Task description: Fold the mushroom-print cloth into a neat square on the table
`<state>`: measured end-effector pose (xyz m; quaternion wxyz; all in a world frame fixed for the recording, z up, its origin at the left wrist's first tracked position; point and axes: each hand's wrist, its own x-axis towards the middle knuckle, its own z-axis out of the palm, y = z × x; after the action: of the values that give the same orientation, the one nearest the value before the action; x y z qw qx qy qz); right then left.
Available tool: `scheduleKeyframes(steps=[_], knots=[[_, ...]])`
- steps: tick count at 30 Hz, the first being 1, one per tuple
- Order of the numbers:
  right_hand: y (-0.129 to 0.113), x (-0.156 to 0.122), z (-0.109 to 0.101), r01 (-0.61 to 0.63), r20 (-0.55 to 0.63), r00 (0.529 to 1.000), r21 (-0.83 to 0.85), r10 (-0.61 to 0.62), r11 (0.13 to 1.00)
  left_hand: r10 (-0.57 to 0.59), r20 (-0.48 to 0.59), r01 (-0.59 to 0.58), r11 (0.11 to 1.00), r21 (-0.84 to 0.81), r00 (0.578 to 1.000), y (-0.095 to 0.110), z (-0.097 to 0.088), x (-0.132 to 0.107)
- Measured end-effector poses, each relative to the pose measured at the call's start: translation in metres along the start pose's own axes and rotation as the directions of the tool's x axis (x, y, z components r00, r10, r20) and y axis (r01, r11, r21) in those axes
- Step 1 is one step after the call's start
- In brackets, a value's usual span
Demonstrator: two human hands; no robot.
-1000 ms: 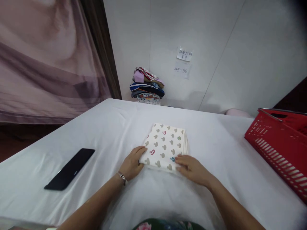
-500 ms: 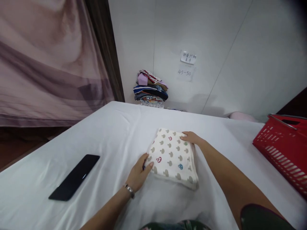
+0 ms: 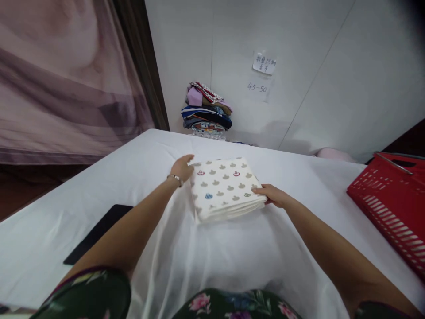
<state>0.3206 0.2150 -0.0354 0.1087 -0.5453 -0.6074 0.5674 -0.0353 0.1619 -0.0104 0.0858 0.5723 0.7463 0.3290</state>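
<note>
A folded white cloth (image 3: 226, 184) with a print of grey, red and blue mushrooms lies in front of me, its stacked layers showing along the near edge. My right hand (image 3: 270, 195) grips its right corner, thumb on top and fingers underneath. At the far left corner is my left hand (image 3: 182, 168), with a silver bracelet at the wrist. Its thumb and fingers are apart, the thumb against the cloth's edge. Both hands are over the white-covered table (image 3: 232, 252).
A black tablet-like slab (image 3: 96, 235) lies at the left, partly under my left forearm. On the right stands a red plastic basket (image 3: 392, 204). Folded clothes (image 3: 207, 110) are stacked by the wall beyond the table. A pink curtain (image 3: 66, 88) hangs at the left.
The cloth has been turned and shifted away from me to the left. My left hand has moved forward to its far left corner; my right hand now grips the near right corner.
</note>
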Motion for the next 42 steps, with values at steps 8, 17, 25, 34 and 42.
scheduleKeyframes(steps=[8,17,25,34,42], knots=[[0.037,-0.017,-0.001,0.294,-0.293,0.892,-0.199,-0.343,0.935,0.465,0.152,-0.46,0.885,-0.063,0.872,0.04,0.049,-0.054],[0.051,-0.04,0.013,0.577,-0.049,0.667,-0.597,-0.744,0.557,0.518,0.339,-0.584,0.801,0.13,0.785,0.043,0.053,-0.101],[0.041,-0.038,0.011,0.513,-0.083,0.631,-0.701,-0.771,0.495,0.518,0.396,-0.631,0.736,0.246,0.759,0.049,0.053,-0.104],[0.045,-0.041,0.017,0.372,-0.065,0.717,-0.806,-0.694,0.46,0.542,0.364,-0.649,0.684,0.332,0.758,0.048,0.051,-0.113],[0.039,-0.053,0.027,0.419,0.026,0.682,-0.834,-0.731,0.361,0.551,0.352,-0.652,0.679,0.338,0.757,0.045,0.049,-0.117]])
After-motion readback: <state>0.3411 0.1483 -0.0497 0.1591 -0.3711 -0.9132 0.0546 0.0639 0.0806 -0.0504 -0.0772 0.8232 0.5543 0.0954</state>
